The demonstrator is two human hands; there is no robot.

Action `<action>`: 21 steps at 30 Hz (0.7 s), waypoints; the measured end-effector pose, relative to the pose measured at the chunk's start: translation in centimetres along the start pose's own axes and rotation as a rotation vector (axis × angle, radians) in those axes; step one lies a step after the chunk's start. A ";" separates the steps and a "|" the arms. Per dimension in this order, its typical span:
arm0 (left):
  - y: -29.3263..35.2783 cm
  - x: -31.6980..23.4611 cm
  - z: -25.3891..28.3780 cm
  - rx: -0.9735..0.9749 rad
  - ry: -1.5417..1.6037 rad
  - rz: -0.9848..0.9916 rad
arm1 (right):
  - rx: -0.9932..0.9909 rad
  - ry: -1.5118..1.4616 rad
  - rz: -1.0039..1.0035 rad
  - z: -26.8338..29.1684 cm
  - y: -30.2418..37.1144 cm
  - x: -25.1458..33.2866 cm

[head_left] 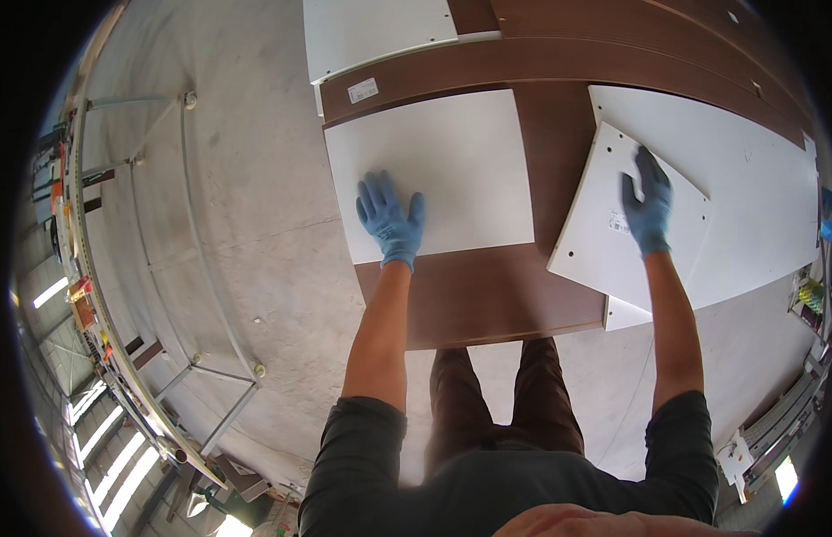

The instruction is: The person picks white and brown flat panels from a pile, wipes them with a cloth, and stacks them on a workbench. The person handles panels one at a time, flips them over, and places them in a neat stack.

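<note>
My left hand (389, 219), in a blue glove, lies flat with spread fingers on a white rectangular panel (461, 170). That panel rests on a brown board (479, 300). At the right, my gloved right hand (649, 204) is over a smaller white panel (595, 233) with drilled holes near its edges and a small label. Its thumb and fingers are apart, and I cannot tell how firmly it touches. This smaller panel lies at an angle, overlapping a larger white panel (756, 206) beneath it.
Another white panel (380, 31) lies at the far side, beside brown boards (604, 54), one carrying a white label (362, 90). A metal frame on casters (188, 206) stands on the concrete floor at the left. Shelving with various items (80, 295) runs along the left rim.
</note>
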State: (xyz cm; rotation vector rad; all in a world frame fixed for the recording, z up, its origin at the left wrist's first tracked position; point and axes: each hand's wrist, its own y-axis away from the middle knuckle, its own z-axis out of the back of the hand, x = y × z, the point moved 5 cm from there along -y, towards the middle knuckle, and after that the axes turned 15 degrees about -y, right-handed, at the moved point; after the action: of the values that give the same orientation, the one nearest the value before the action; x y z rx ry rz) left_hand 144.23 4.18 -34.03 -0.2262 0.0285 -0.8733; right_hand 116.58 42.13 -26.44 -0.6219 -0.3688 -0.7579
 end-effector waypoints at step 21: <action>-1.2 2.0 -1.6 0.101 0.161 0.043 | 0.255 0.294 -0.190 -30.0 -15.6 9.8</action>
State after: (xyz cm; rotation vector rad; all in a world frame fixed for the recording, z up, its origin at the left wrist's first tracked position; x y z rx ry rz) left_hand 144.46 1.59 -35.23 -0.0603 0.1381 -0.8456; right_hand 114.47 9.02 -38.14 -0.2322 -0.2493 -0.9528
